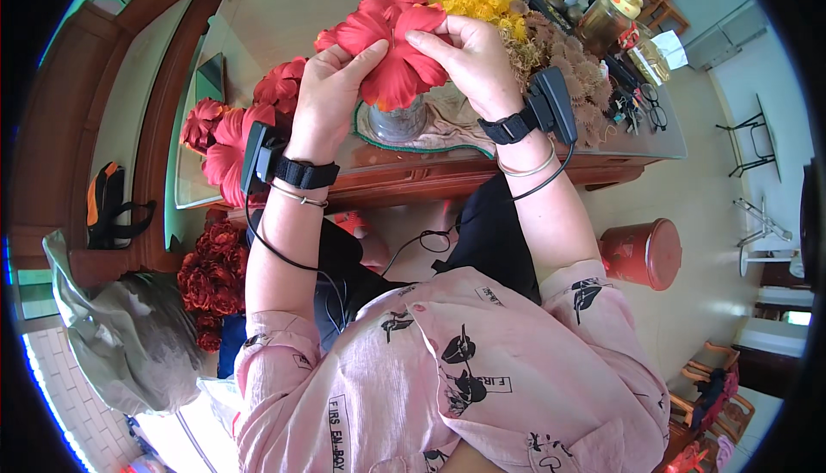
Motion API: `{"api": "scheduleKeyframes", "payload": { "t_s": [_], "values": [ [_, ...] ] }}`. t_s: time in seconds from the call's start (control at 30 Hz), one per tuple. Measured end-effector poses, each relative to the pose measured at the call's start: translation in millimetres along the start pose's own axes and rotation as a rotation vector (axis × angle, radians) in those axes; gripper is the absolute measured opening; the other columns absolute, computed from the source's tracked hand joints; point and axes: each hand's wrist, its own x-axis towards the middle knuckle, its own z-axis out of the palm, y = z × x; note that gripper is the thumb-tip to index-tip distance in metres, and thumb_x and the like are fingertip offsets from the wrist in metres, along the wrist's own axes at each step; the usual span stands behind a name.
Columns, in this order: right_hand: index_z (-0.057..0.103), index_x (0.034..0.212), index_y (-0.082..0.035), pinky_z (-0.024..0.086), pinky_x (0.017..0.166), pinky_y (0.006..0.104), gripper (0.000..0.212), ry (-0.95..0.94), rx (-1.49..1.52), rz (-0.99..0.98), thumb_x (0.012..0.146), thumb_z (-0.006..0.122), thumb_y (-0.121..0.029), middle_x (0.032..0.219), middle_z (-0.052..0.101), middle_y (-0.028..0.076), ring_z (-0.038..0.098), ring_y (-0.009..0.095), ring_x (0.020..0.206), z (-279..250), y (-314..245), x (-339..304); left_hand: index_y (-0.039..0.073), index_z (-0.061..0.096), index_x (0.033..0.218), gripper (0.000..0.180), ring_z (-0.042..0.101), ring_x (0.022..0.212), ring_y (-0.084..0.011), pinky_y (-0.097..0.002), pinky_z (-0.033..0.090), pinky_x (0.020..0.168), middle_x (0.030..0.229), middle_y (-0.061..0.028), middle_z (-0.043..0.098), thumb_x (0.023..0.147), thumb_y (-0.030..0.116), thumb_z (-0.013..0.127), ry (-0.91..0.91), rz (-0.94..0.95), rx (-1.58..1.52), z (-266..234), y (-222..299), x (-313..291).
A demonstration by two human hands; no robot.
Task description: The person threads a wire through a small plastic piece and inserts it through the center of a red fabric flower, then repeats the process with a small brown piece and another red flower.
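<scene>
"Where's the red flower [404,70]?"

"Held up over the near part of the bench [280,13], above a grey cylindrical base [397,127]. I can't tell whether the two touch."

"And the fingers?"

"Clamped on petals, both sides — the left hand [338,77] pinches the left of the bloom, the right hand [473,58] the right, thumbs on top near its middle."

"What's under the base?"

"A pale cloth [465,129] with a green edge."

"Anything beside the hands?"

"Yellow flowers [482,9] just behind the right one, brown dried flowers [570,64] to its right. More red blooms [231,150] lie left of the left one — along the bench's edge."
</scene>
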Motion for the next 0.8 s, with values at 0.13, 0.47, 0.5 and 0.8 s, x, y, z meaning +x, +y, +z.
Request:
{"api": "scheduleKeyframes", "payload": {
  "t_s": [0.13,0.47,0.5,0.8],
  "values": [
    [0.068,0.102,0.003,0.050,0.069,0.0238,0.021,0.044,0.028,0.008,0.086,0.070,-0.011,0.090,0.070,0.008,0.063,0.008,0.077,7,14,-5,-0.003,0.066,0.104,0.019,0.065,0.087,-0.0109,-0.0244,0.051,0.080,0.099,-0.0077,0.069,0.091,0.011,0.064,-0.017,0.012,0.022,-4,-5,1],
    [0.068,0.101,0.003,0.051,0.069,0.0243,0.020,0.080,0.367,0.092,0.086,0.069,-0.010,0.091,0.070,0.007,0.063,0.009,0.075,14,14,-11,0.001,0.066,0.096,0.017,0.064,0.079,-0.0077,-0.0230,0.051,0.072,0.090,-0.0043,0.069,0.089,0.016,0.068,0.032,-0.054,-0.058,-4,-9,-7],
    [0.067,0.103,0.004,0.052,0.069,0.0242,0.021,0.077,0.405,0.102,0.087,0.068,-0.010,0.093,0.069,0.007,0.063,0.009,0.076,14,13,-12,0.002,0.066,0.094,0.016,0.064,0.078,-0.0072,-0.0226,0.051,0.071,0.089,-0.0036,0.069,0.089,0.017,0.068,0.043,-0.078,-0.075,-4,-9,-9],
    [0.062,0.092,0.001,0.054,0.069,0.0222,0.015,0.063,0.609,0.268,0.090,0.066,-0.014,0.085,0.066,0.003,0.064,0.008,0.075,8,17,-22,0.008,0.065,0.093,0.010,0.063,0.074,-0.0056,-0.0197,0.048,0.065,0.089,0.0008,0.069,0.086,0.013,0.071,0.065,-0.143,-0.068,-11,-11,-22]
  ]
}}
